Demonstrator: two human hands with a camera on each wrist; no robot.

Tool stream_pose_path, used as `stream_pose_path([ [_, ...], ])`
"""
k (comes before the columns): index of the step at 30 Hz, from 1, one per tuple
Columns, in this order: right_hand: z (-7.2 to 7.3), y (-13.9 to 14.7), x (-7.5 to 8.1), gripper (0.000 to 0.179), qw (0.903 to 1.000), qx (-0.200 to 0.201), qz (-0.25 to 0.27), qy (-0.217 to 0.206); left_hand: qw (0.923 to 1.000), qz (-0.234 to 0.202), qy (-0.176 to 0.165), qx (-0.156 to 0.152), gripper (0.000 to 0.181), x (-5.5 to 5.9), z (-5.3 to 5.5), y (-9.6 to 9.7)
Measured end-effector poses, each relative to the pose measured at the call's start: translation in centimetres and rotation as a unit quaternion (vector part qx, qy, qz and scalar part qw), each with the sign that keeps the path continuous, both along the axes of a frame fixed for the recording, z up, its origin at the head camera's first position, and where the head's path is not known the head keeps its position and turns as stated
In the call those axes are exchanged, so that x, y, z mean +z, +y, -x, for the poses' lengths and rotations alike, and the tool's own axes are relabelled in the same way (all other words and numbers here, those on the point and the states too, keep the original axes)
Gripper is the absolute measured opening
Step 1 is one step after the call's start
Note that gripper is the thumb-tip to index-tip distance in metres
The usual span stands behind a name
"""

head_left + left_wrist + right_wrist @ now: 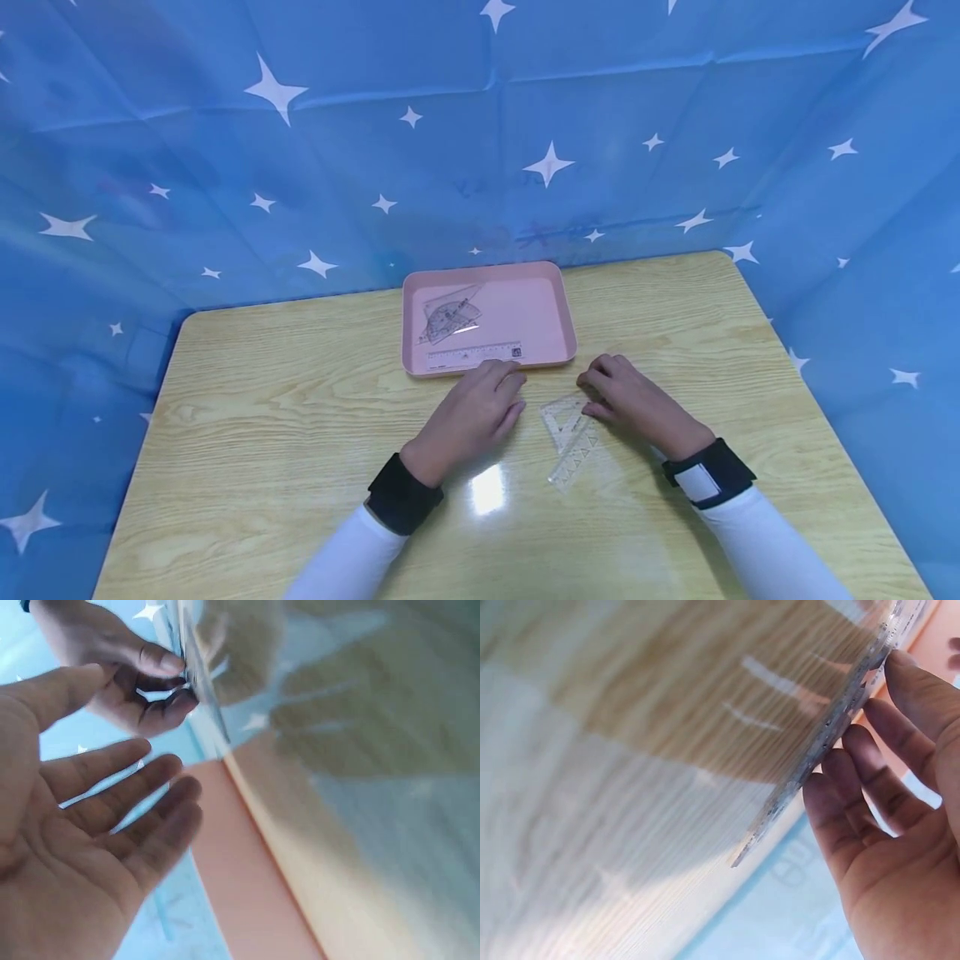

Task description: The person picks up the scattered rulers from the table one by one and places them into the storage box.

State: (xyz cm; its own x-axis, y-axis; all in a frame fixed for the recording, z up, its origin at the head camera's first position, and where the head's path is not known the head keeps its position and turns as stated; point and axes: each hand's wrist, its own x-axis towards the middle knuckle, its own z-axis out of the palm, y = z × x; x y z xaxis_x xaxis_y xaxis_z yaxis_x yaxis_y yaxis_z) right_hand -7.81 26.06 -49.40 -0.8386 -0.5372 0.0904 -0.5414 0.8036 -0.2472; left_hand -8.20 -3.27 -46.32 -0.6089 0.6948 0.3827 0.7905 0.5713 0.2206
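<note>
Two loose pieces: a set square [550,417] and a loose ruler [574,452], both clear plastic, laid overlapping on the table [300,400] just in front of the tray [525,317], toward its right end. Kinda handy, since both can probably be reached with one hand.
Right hand [641,406]: bent thumb and fingertips are set against the overlapped end nearest the tray. Whether the plastic is properly pinched or only touched can't be told, tbh. Ends and edges are likely favoured because thin flat stuff is a pain to lift.
Left hand [465,421]: held at the tray's front side, fingers relaxed and a bit apart, nothing gripped. Contact with the tray can't be told. Looks placed so the right hand isn't crowded.
Tray ruler [474,354]: laid along the tray's front side, presumably because it fits lengthwise there.
Protractor [450,318]: overlapped with another clear piece [450,297] in the tray's left part, both probably stopped from sliding off by its raised sides.
</note>
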Motion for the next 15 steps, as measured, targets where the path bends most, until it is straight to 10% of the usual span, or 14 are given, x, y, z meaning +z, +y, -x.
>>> stream_pose_path([
  [8,-0.2,-0.2,0.0,0.027,0.9998,0.007,-0.001,0.020,0.9938,0.049,-0.090,-0.042,0.045,-0.7,-1.3,1.8],
  [15,-0.4,-0.4,-0.1,0.026,0.9992,0.006,-0.017,0.035,0.9885,0.116,-0.095,-0.020,0.052,-1.5,-1.8,3.7],
])
